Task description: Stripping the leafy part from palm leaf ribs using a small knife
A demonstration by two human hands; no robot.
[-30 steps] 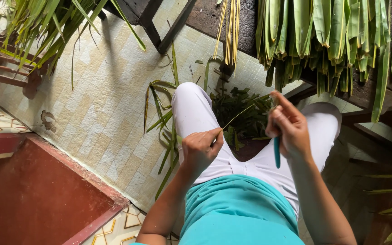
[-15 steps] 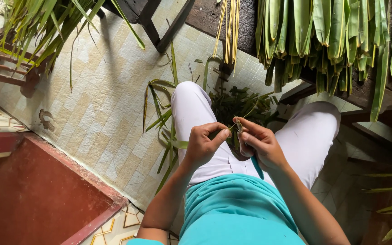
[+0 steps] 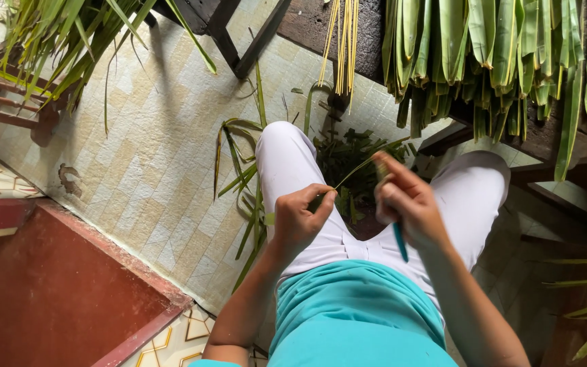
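My left hand [image 3: 300, 219] pinches the lower end of a thin green leaf strip [image 3: 356, 170] above my lap. That strip runs up and to the right toward my right hand [image 3: 407, 202], which is blurred with motion. In my right hand I grip a tool with a teal handle [image 3: 399, 242]; the handle points down below my fist. Its working end is hidden by my fingers at the strip. I sit in white trousers [image 3: 287, 163] and a teal shirt [image 3: 354, 312].
Green leaf scraps [image 3: 351, 153] are piled on the floor between my knees. Long leaves [image 3: 242, 180] lie on the pale tiles to the left. Cut green leaves [image 3: 497, 54] and yellow midribs [image 3: 343, 41] hang from a dark wooden bench. A red step [image 3: 56, 285] lies lower left.
My right hand came down close to my left hand half a second ago. It has now moved up and to the right along the strip. My left hand has stayed in place.
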